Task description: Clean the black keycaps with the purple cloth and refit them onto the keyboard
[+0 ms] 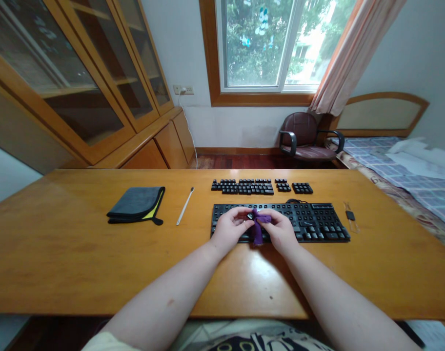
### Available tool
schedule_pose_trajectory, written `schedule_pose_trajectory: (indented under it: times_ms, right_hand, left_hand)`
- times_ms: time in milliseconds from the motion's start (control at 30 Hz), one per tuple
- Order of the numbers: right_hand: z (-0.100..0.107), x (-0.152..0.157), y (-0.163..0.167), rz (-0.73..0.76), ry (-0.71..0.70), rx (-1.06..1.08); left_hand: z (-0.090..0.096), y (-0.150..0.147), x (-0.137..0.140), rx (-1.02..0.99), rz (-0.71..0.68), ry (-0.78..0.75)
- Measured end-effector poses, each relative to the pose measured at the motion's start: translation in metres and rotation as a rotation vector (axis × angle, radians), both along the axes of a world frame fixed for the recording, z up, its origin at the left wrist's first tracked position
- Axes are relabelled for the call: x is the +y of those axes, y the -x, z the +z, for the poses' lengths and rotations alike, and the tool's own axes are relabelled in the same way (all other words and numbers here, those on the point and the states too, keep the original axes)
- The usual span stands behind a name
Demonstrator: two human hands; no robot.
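Above the black keyboard (319,222), my left hand (232,225) pinches a small black keycap (250,216) between thumb and fingers. My right hand (283,230) is closed on a purple cloth (258,233), whose end hangs down over the keyboard's front edge. The cloth meets the keycap between the two hands. Many of the keyboard's keys are off, while some keycaps remain on its right part. Behind it, loose keycaps (244,186) lie in keyboard order on the desk.
A folded grey cloth (134,202) with a yellow inside lies left on the wooden desk (79,263). Right of it is a thin white brush (186,205). A wire keycap puller (350,216) rests beside the keyboard. A chair (306,136) stands beyond the desk.
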State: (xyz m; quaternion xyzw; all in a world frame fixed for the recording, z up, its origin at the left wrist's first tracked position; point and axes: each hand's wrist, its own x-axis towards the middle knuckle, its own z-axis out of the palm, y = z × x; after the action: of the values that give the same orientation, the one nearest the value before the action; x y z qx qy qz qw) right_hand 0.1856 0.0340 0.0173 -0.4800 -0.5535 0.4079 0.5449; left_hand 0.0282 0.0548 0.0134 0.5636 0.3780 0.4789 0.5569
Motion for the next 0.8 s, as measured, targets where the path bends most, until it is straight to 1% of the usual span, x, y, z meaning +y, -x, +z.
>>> schedule_pose_trajectory:
  times_ms: [67,167,200,233,333,367,400,500,567,667,800]
  right_hand:
    - [-0.0007,0.0003,0.0004,-0.006,-0.003,0.013]
    - [-0.0023,0.0009,-0.0001,-0.016,0.002,0.026]
    - [-0.0026,0.0011,-0.0005,-0.016,0.002,0.025]
    - [-0.0027,0.0013,-0.0011,-0.011,-0.001,0.018]
    - [-0.0019,0.0013,-0.0024,0.015,-0.028,-0.027]
    - [-0.0014,0.0013,-0.0025,0.025,-0.04,-0.041]
    - [-0.001,0.0013,-0.0024,0.039,-0.05,-0.051]
    - [-0.0006,0.0016,-0.0013,0.092,-0.065,-0.05]
    - [-0.0012,0.002,-0.0008,0.107,-0.055,-0.041]
    - [-0.0025,0.0023,-0.0008,0.074,-0.023,-0.02]
    - [-0.0032,0.0017,-0.0009,0.052,-0.012,0.016]
  left_hand:
    - [0.0009,0.001,-0.0002,0.036,0.007,-0.042]
    - [0.0032,0.0019,-0.0005,0.104,0.039,-0.162]
    - [0.0035,0.0017,-0.0005,0.104,0.042,-0.176]
    - [0.0033,0.0013,-0.0004,0.086,0.041,-0.165]
    - [0.001,0.0003,0.0004,0.014,0.032,-0.062]
    - [0.0002,0.0004,0.0007,0.015,0.035,-0.053]
    - [-0.0003,0.0009,0.0009,0.034,0.045,-0.071]
    - [0.0002,0.0033,0.0008,0.134,0.094,-0.207]
    - [0.0009,0.0045,0.0,0.182,0.109,-0.243]
    - [0.0008,0.0038,-0.0016,0.173,0.104,-0.17]
    - [-0.0006,0.0006,-0.0028,0.083,0.088,-0.072]
